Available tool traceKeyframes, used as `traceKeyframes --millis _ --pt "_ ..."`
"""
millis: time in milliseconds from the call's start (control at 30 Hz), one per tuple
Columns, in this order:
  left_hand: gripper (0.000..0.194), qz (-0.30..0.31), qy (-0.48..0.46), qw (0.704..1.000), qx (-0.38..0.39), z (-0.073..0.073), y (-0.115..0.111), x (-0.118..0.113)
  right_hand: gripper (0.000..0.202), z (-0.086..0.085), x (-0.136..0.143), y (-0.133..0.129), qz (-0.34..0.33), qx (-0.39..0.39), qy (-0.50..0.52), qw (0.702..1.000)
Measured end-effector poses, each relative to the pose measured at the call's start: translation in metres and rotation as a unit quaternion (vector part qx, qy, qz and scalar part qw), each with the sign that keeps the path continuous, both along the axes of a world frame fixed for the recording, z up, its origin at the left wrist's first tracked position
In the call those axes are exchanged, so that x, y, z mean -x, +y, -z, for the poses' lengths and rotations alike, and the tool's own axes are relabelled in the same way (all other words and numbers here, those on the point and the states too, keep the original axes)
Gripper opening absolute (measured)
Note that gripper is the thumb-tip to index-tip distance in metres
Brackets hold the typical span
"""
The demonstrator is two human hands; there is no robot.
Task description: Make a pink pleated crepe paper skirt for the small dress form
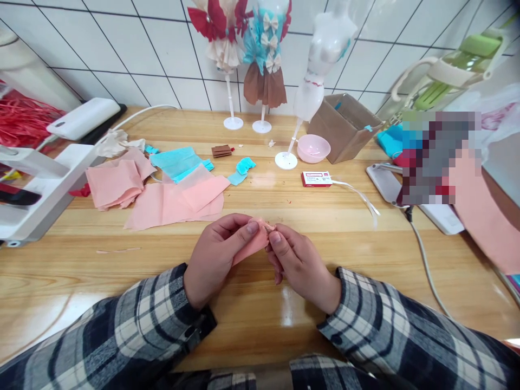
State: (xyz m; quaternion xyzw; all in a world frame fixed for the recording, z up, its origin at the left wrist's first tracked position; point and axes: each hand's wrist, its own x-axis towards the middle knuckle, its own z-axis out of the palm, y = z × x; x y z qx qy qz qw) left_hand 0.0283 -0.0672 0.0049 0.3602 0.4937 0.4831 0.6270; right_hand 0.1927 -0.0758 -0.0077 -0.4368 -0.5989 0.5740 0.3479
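Together, both hands pinch a small pink piece (248,250) low over the bench (260,322)

The left hand (215,254) grips the piece with its thumb laid flat along the upper face and its fingers (233,221) curled in behind. The right hand (306,262) pinches the gathered upper end between thumb and forefinger, its other fingers bent beneath. The two sets of tips nearly meet, and the piece's loose lower edge slants down towards the left palm.

Bench wood shows on either side of the hands and between the plaid sleeves (158,306). To the left lies a thin pink strip (117,250), well apart from the hands, with a white rack (52,200) standing at the picture's edge. To the right, a grey cable (425,271) curves down beyond the right sleeve.

Ahead, pink sheets (162,203) lie nearest the left hand, their right edge stopping just short of the line of the fingertips. A blue sheet (174,163) lies behind them, and a crumpled blue piece (244,166) sits farther right. Beyond a band of wood ahead of the right hand is a small red-and-white box (317,180). Three dress forms (319,67) stand at the back, near the tiled wall (122,54).
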Motion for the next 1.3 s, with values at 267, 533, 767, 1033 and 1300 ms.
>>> traceKeyframes --millis 267,533,767,1033,1300 --pt "0.015 0.016 0.028 0.999 0.000 -0.0013 0.0008 0.0017 0.042 0.0013 0.0002 0.0022 -0.014 0.006 0.001 1.000" --pt "0.013 0.024 0.019 1.000 -0.007 -0.0033 -0.0007 -0.0026 0.041 0.0016 0.0039 0.0001 0.012 0.025 0.024 0.999" --pt "0.014 0.021 0.030 0.999 -0.003 -0.0036 -0.0015 -0.0021 0.042 0.0030 0.0040 -0.0003 0.019 0.033 0.041 0.998" --pt "0.012 0.031 0.017 0.999 -0.005 -0.0034 -0.0011 -0.0020 0.042 0.0029 0.0040 -0.0006 0.018 0.036 0.039 0.998" --pt "0.014 0.032 0.007 0.999 0.001 -0.0041 -0.0013 -0.0035 0.040 0.0029 0.0051 -0.0011 0.030 0.033 0.054 0.998"
